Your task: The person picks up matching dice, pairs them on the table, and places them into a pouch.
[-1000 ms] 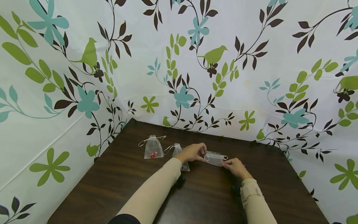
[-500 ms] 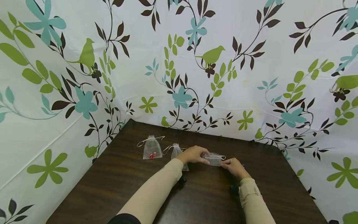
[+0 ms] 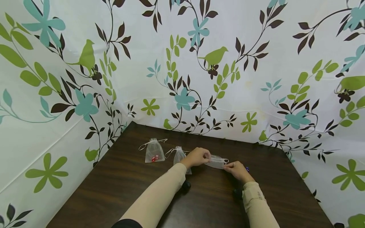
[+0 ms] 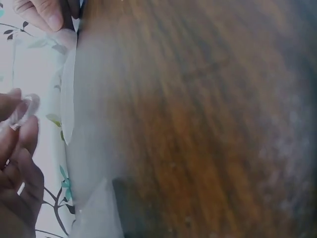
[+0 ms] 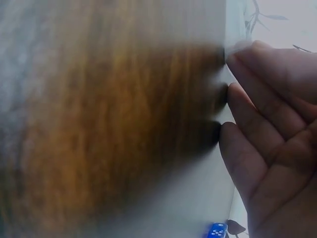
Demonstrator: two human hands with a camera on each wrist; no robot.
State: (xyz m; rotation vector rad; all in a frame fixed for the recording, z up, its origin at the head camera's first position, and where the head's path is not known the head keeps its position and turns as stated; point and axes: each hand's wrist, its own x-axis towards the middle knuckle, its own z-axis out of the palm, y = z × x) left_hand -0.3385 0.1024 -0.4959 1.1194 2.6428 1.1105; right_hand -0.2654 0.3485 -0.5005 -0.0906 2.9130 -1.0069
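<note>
A small sheer white drawstring pouch [image 3: 215, 162] lies sideways between both hands, low over the table. My left hand [image 3: 198, 156] pinches its left end between thumb and fingers. In the left wrist view a clear, whitish loop [image 4: 30, 105] shows at those fingertips. My right hand [image 3: 238, 171] pinches the pouch's lower right corner, beside a white cord loop [image 3: 226, 161]. In the right wrist view the other fingers [image 5: 242, 153] rest with their tips at the tabletop. A blue die [image 5: 217, 230] with white pips lies close by the right hand.
On the dark wood table [image 3: 128, 190], a sheer pouch [image 3: 155, 148] with red dice [image 3: 155, 158] lies at the back left. Another pouch [image 3: 178, 155] is partly hidden behind the left forearm. A patterned curtain [image 3: 171, 79] lines the table's back and left.
My left hand shifted in over the pouch's left end, then drew back a little left. The left cord loop, visible earlier, is now hidden at its fingers. The right hand keeps its pinch.
</note>
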